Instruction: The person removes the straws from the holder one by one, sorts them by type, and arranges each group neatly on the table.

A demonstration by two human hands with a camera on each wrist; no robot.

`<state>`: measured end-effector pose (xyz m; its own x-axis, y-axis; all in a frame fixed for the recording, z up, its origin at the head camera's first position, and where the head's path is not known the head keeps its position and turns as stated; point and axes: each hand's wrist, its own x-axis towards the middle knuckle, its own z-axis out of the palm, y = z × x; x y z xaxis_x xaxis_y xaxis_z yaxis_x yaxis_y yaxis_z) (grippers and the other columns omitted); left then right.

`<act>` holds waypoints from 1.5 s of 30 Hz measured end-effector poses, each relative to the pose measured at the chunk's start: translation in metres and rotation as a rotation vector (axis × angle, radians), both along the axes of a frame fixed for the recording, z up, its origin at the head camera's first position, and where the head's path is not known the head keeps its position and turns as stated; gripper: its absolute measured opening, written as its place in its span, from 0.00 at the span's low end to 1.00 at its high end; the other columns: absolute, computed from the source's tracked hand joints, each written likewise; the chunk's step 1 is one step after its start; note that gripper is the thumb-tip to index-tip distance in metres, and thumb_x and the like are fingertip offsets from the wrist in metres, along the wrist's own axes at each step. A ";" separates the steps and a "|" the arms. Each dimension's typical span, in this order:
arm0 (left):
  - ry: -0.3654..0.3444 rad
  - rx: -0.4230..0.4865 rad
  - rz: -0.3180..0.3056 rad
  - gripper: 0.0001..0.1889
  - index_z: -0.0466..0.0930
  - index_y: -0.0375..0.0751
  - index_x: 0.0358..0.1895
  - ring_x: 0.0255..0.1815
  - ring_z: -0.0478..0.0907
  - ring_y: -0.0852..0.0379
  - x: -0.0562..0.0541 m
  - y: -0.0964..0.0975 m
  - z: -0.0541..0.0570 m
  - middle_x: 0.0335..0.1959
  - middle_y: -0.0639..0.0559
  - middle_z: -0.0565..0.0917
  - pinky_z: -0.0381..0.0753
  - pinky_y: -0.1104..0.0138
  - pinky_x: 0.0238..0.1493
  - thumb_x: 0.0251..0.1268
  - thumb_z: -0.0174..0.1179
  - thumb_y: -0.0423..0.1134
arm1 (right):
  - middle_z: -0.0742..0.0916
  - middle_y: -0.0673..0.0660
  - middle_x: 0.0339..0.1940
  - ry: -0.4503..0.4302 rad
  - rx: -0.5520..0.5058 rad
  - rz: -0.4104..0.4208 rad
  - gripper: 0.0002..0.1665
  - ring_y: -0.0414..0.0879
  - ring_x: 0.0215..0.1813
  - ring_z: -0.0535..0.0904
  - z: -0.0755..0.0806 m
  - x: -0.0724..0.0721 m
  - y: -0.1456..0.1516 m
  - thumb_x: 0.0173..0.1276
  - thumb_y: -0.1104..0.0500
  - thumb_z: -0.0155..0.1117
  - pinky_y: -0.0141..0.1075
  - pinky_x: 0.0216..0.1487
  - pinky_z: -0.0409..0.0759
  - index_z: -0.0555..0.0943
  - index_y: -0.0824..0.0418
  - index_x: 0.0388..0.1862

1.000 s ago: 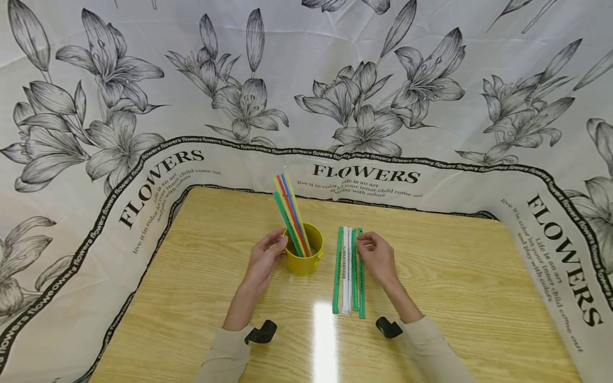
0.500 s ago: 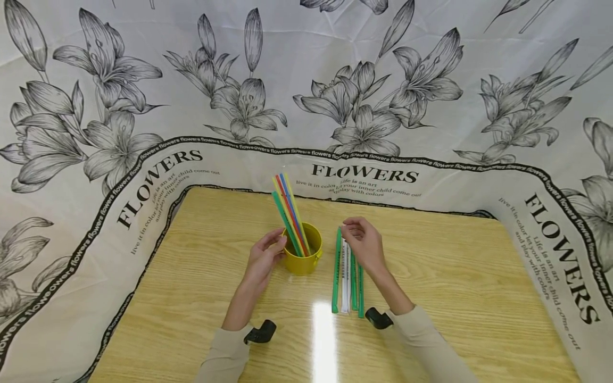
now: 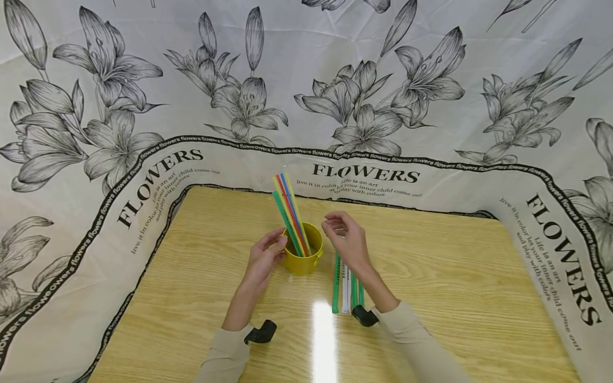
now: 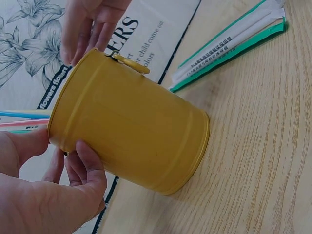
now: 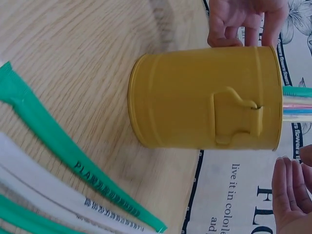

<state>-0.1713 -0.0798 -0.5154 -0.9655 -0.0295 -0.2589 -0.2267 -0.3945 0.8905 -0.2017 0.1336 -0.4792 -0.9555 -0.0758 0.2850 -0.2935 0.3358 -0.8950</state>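
My left hand [image 3: 262, 259] holds the small yellow metal bucket [image 3: 299, 265] at its left side. In the left wrist view, the thumb is at the rim and the curled fingers lie against the outer wall. Several straws [image 3: 288, 210] in green, yellow, red and blue lean in the bucket, tops to the upper left. My right hand [image 3: 350, 243] hovers just right of the rim, fingers loosely bent, nothing seen between them. Below it, wrapped straws lie side by side: green ones [image 3: 336, 290] and white ones [image 3: 345, 293]. The hand covers their far ends in the head view.
A light wood-grain table [image 3: 201, 276] carries everything. White cloth [image 3: 268, 165] with black flower prints and lettering rises behind its back and side edges. A black wrist mount [image 3: 365, 316] on the right arm overlaps the near ends of the wrapped straws in the head view.
My right hand has moved left and slightly away from me, from the rightmost green wrapped straw across the row to the bucket's rim. The left hand and bucket stay in place.
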 end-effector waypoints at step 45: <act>-0.001 0.018 -0.027 0.21 0.73 0.30 0.68 0.41 0.76 0.60 0.002 -0.002 0.003 0.51 0.48 0.74 0.79 0.69 0.46 0.76 0.60 0.33 | 0.90 0.58 0.40 0.180 0.336 0.174 0.10 0.48 0.38 0.88 -0.010 0.002 -0.067 0.69 0.69 0.70 0.34 0.39 0.86 0.84 0.67 0.48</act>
<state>-0.1693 -0.0818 -0.5125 -0.9655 0.0017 -0.2605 -0.2389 -0.4043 0.8829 -0.1999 0.0665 -0.4895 -0.8575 -0.3491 0.3779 -0.5133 0.5318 -0.6736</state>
